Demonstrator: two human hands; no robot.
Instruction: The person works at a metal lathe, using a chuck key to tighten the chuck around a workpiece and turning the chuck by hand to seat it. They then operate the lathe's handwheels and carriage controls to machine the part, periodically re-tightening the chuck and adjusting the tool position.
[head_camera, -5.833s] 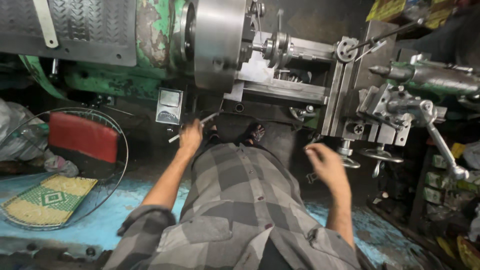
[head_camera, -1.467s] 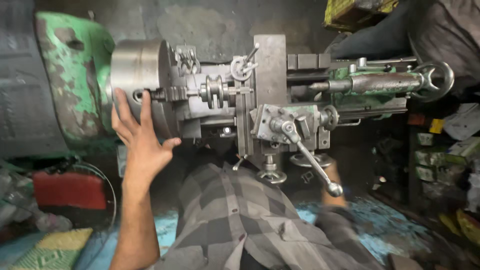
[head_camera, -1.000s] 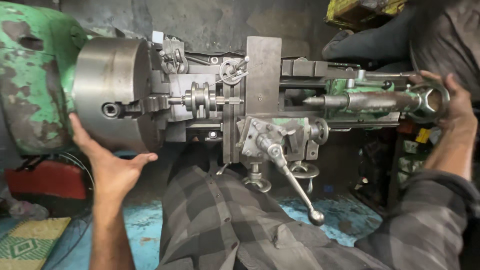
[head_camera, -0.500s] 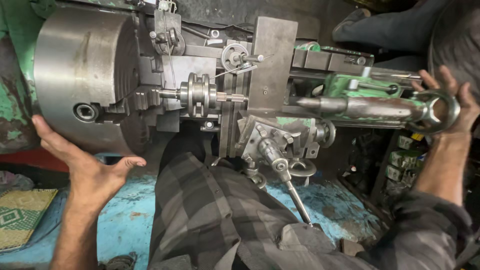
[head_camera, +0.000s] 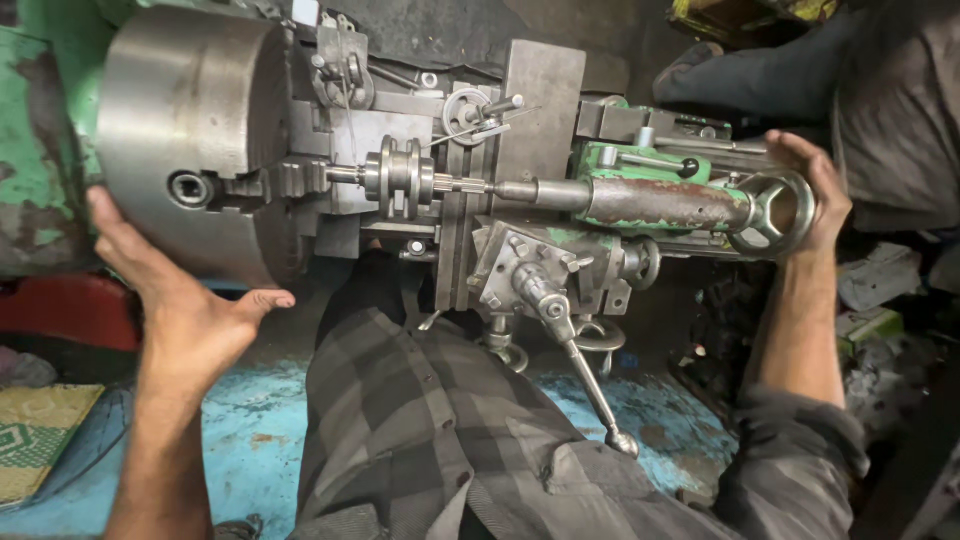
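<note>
Two hands: both are on the lathe, one at each end of its working line.
Left hand (head_camera: 195, 320): at lower left of the frame, fingers spread flat, palm pressed against the lower rim of the big round grey steel chuck (head_camera: 190, 140); nothing is pinched.
Right hand (head_camera: 815, 195): at right of the frame, fingers curled around the rim of the small grey spoked handwheel (head_camera: 770, 212) at the end of the tailstock.
Workpiece: a short grooved steel pulley-like part (head_camera: 400, 175) sits on a thin shaft at centre frame, gripped at its left by the stepped chuck jaws.
Tailstock: a rust-brown barrel on a green cast body (head_camera: 660, 200) points left, its tapered tip touching or just short of the shaft's right end; which one cannot be told.
Key relation: the long axis runs left to right across the frame, chuck, part, barrel and handwheel all in one line. The part lies between the hands, nearer the left hand; the right hand is well apart from it and reaches it only through the barrel.
Nearby: a long steel lever with a ball end (head_camera: 575, 365) hangs down from the tool post towards the grey checked shirt (head_camera: 420, 430).
</note>
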